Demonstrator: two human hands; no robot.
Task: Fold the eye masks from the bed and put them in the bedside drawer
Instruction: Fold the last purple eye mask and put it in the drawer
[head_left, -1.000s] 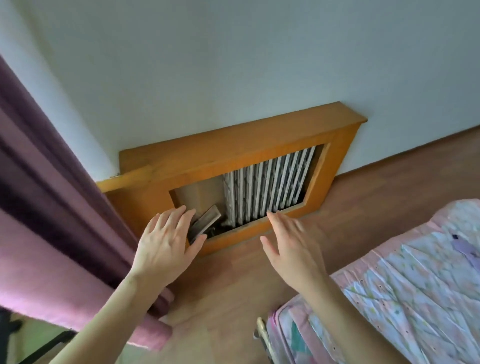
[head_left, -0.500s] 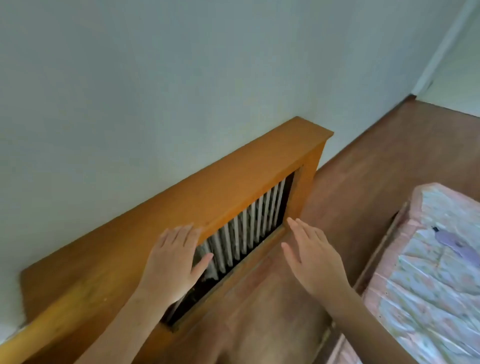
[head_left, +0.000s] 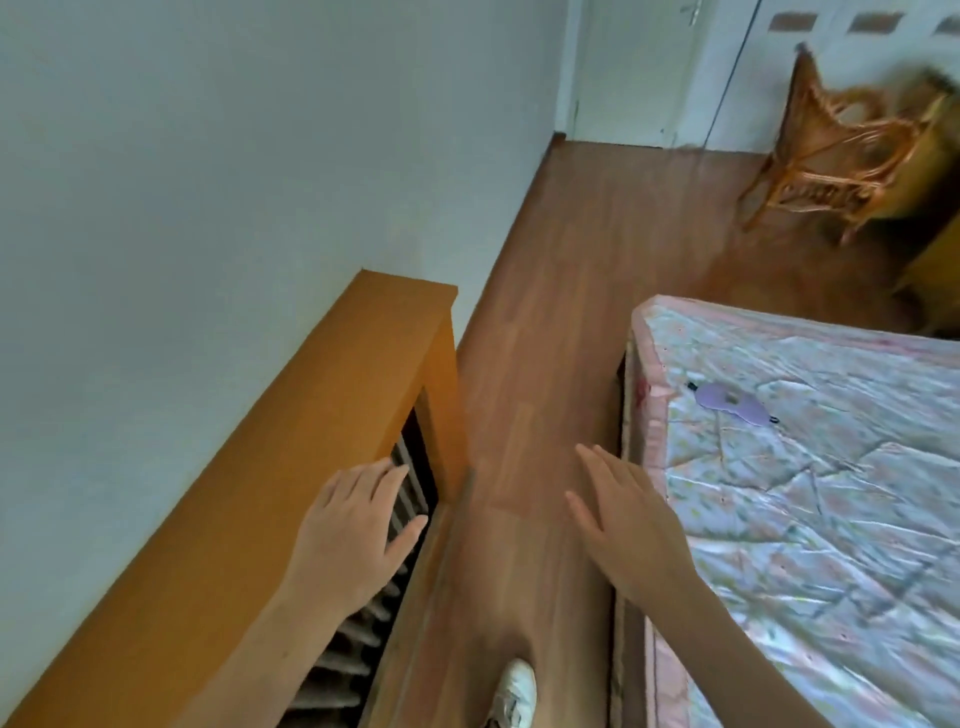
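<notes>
A lilac eye mask lies flat on the bed, near its left edge, on a pink and pale floral quilt. My left hand is empty with fingers spread, held in front of the wooden radiator cover. My right hand is also empty and spread, hovering over the floor strip just left of the bed's edge, below and left of the mask. No bedside drawer is in view.
An orange wooden radiator cover with white fins runs along the left wall. A narrow strip of wood floor separates it from the bed. A wicker chair stands at the far right. My white shoe shows below.
The view has swung right from the curtain and radiator cover toward the bed and the far room. The eye mask has come into fuller view. Both hands stay empty and spread.
</notes>
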